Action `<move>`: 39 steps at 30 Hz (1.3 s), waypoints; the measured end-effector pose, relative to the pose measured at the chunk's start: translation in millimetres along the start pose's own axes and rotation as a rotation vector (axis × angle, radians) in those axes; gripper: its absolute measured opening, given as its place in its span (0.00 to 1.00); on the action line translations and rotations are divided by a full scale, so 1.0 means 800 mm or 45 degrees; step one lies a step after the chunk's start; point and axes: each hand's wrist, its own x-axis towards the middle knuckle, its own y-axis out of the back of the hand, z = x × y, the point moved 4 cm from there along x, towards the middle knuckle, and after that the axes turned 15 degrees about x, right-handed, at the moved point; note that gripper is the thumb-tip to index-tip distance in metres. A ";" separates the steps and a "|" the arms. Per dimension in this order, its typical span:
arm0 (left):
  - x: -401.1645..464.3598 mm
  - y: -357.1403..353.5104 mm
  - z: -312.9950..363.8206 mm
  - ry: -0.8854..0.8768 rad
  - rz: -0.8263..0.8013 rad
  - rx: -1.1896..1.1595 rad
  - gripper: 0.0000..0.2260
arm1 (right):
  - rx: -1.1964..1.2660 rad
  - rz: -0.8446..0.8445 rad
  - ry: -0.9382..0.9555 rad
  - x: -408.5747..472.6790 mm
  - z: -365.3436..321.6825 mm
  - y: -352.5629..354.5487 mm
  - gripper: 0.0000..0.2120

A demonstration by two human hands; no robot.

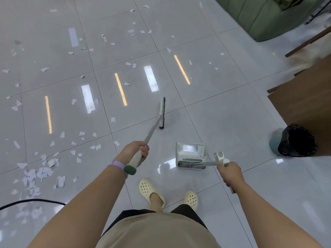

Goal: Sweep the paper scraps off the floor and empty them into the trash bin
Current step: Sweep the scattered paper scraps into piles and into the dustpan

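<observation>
Head view: glossy pale grey tile floor [223,108] with ceiling-light reflections. Paper scraps [43,171] scattered over the far and left tiles, densest in a patch at lower left, beside a black cable [32,201]. Left hand [136,152], purple band on the wrist, fingers curled tight round the upper end of the broom [162,113] handle; broom head stands on the floor ahead of the person, bristle edge down, on a tile with no scraps touching it. Right hand [231,173] fingers wrapped round the dustpan [190,156] handle; pan sits just in front of the feet, right of the broom, no scraps visible in it. Trash bin [293,141], round, black liner, stands at right, near the dustpan, against a brown wooden counter [308,97]. Green sofa [259,17] at upper right. Cream perforated clogs [150,190] on both feet.
</observation>
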 end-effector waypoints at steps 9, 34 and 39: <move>0.041 0.033 -0.012 0.134 0.018 -0.241 0.06 | 0.019 0.048 -0.031 0.003 0.026 0.023 0.07; 0.009 0.164 0.208 -0.167 0.531 -0.482 0.08 | 0.186 0.150 0.045 0.054 -0.162 -0.070 0.12; 0.017 0.128 0.256 -0.285 0.678 -0.403 0.07 | 0.138 0.123 0.144 0.122 -0.265 -0.051 0.13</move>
